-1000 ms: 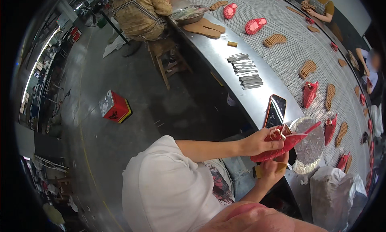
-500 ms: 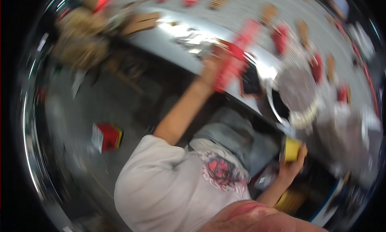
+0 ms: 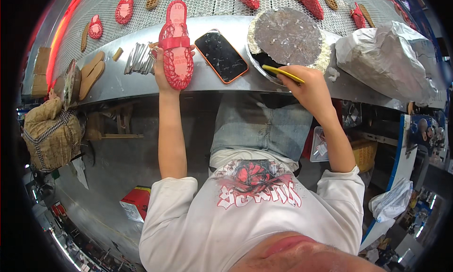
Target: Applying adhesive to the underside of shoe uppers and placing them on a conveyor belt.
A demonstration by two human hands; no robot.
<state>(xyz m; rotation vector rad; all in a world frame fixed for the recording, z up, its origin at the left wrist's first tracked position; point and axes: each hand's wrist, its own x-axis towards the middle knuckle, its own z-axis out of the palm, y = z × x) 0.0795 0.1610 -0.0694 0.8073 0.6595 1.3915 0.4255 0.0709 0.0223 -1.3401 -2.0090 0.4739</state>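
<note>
And here's the left hand [image 3: 164, 76] wrapped round the red sandal [image 3: 177, 48], thumb on the near side, fingertips peeping out on the other. The sandal is up over the steel table [image 3: 115, 85], toe toward the wearer, between the metal strips [image 3: 140, 58] and the phone [image 3: 221, 57]. Over on the other flank, the right hand [image 3: 307, 85] has the yellow tool [image 3: 284, 73] pinched in its fingers, tip over the pot's [image 3: 256, 66] dark gap. Is that tip touching anything inside? Can't tell from here!

Where's the danger? That grip looks narrow for a long sandal: a slack squeeze could let it twist or drop onto the strips. The phone lies close between the 2 hands, so a drip from the tool, if it's wet, could land on the glass. And a careless knock might shift the lid [image 3: 285, 36] or shake its crumbs into the gap.

Now the textures! The sandal has a smooth pink footbed, an open lattice of glossy red straps and 1 broad plain band across. The lid is a flat, scabby grey-brown disc, its edge crusted yellowish. The strips are thin and shiny, lying in a row. Behind, the mesh [image 3: 207, 4] is all small holes; the bag [image 3: 384, 59] at far right, pale and crumpled, bulges stiffly.
</note>
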